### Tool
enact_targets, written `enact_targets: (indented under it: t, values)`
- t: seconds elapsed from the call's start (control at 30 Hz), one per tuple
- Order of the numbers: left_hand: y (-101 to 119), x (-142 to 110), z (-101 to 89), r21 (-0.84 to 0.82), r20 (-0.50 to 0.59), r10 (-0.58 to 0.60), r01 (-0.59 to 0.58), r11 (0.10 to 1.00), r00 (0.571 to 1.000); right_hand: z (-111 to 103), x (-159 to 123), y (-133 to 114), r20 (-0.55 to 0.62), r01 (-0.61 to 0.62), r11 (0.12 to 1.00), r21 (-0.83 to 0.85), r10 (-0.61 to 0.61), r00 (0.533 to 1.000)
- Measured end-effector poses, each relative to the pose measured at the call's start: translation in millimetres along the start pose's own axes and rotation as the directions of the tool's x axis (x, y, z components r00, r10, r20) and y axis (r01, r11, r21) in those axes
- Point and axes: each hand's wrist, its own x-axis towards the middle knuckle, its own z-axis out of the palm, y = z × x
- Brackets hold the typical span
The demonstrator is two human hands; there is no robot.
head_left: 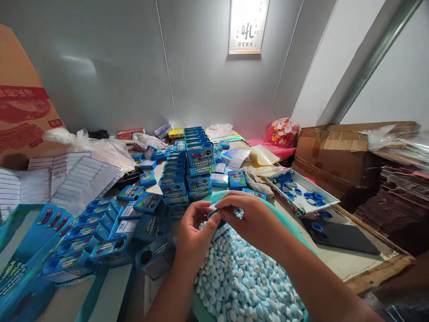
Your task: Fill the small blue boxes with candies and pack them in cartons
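Note:
Above a heap of pale blue and white candies (248, 277), my two hands meet at a small blue candy box (218, 233), mostly hidden by my fingers. My left hand (196, 232) is closed round the box from the left. From the right, my right hand (246, 214) has its fingertips pinched at the top of the box. A blue round rim (212, 213) shows between the fingertips; whether it is a loose cap or part of the box I cannot tell. The candies fill a turquoise basin (298, 232) under my hands.
Stacked blue candy boxes (200, 156) stand behind the basin, with several more lying at left (114, 248). On the right are a white tray (326, 199) of blue caps (284, 183), a black phone (345, 237) and a cardboard carton (330, 156).

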Motion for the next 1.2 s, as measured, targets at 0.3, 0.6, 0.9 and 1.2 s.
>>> enact_targets:
  t: [0.3,0.6,0.9,1.2]
  values:
    - [-3,-6,-0.7,0.209,0.135,0.117,-0.144,0.967,0.984,2,0,21,0.06,-0.169,0.798,0.578,0.165,0.984]
    - [2,-5,-3.7,0.387,0.161,0.328,-0.365,0.847,0.931,-14,7,35,-0.14,-0.082,0.968,0.236,0.118,0.983]
    - [5,-9,-1.4,0.45,0.161,0.346,-0.381,0.808,0.924,-29,-2,63,0.291,-0.252,0.836,-0.488,0.428,0.856]
    - [0,-9,-0.2,0.451,0.078,0.343,-0.34,0.825,0.936,0,5,44,0.495,-0.129,0.809,-0.574,0.468,0.732]
